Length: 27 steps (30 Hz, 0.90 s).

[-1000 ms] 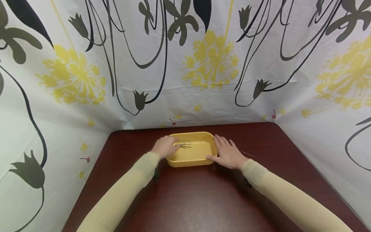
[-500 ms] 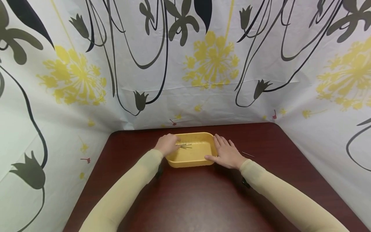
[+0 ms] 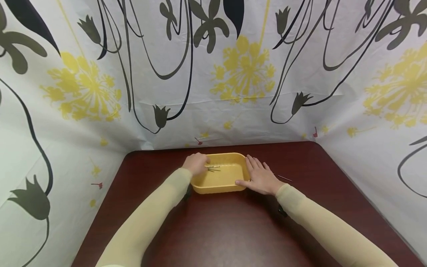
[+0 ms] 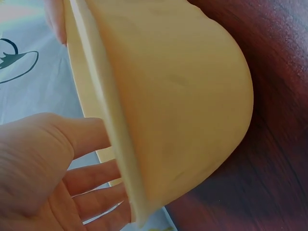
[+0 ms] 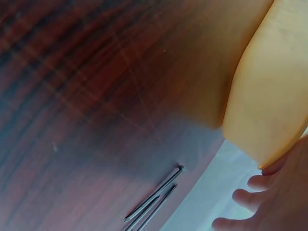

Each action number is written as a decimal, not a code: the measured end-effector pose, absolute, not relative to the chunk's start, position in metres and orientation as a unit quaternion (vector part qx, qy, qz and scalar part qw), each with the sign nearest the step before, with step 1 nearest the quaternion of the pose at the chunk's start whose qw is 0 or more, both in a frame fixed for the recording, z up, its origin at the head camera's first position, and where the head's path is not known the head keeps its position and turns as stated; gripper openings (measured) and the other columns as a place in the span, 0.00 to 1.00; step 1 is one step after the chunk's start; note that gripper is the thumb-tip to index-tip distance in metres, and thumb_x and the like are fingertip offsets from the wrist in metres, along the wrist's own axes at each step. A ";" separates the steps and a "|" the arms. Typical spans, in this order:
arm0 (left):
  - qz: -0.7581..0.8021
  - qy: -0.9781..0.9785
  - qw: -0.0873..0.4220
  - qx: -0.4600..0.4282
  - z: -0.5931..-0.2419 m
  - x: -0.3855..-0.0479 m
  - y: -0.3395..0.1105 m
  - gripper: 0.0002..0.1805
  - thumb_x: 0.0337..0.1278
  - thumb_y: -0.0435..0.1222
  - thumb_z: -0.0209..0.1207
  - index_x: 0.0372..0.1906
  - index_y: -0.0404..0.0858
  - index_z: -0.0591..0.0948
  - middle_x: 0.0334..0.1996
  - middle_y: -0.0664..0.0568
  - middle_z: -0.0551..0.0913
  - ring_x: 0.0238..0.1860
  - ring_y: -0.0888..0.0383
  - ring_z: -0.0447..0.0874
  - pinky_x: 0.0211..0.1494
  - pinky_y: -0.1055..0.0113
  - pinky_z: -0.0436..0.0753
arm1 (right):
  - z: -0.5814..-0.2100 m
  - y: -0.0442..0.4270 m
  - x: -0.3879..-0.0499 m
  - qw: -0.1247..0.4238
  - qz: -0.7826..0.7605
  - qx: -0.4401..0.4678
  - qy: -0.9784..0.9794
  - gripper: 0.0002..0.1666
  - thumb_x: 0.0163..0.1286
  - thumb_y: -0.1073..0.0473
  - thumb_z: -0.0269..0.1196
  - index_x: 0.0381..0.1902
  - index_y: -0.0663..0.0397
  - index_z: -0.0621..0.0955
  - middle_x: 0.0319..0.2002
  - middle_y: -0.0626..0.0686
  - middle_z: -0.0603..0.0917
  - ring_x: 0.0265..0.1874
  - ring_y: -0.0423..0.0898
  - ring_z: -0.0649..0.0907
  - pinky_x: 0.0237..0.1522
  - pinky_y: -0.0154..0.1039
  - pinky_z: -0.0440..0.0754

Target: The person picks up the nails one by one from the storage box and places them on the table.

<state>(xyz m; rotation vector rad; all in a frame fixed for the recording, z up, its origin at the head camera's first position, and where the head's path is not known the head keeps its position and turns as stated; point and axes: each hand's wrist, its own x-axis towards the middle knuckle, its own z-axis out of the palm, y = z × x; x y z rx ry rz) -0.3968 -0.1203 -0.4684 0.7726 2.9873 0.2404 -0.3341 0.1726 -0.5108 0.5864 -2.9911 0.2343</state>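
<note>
A yellow plastic tray stands near the back of the table. Several thin dark nails lie inside it toward the left. My left hand reaches over the tray's left rim, right beside those nails. In the left wrist view its thumb and fingers pass behind the tray wall; the tips are hidden, so any grip on a nail is not visible. With fingers spread and fairly straight, my right hand rests on the tray's right rim. Its fingertips show beside the tray corner in the right wrist view.
To the right of the tray, a few loose nails lie on the dark red-brown table, partly behind my right hand in the head view. A white flower-patterned cloth rises behind the table and along both sides.
My left hand has shifted slightly right and farther into the tray, over the nails' left ends. The right hand and the tray have stayed almost in place.
</note>
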 end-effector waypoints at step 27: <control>-0.044 0.955 -0.046 0.289 -0.501 -0.405 -0.091 0.15 0.58 0.28 0.62 0.21 0.51 0.80 0.29 0.59 0.85 0.33 0.56 0.85 0.34 0.57 0.83 | -0.510 0.174 -0.334 0.030 0.090 0.186 -0.978 0.73 0.57 0.10 0.42 0.81 0.61 0.49 0.80 0.60 0.49 0.76 0.61 0.56 0.68 0.68 0.56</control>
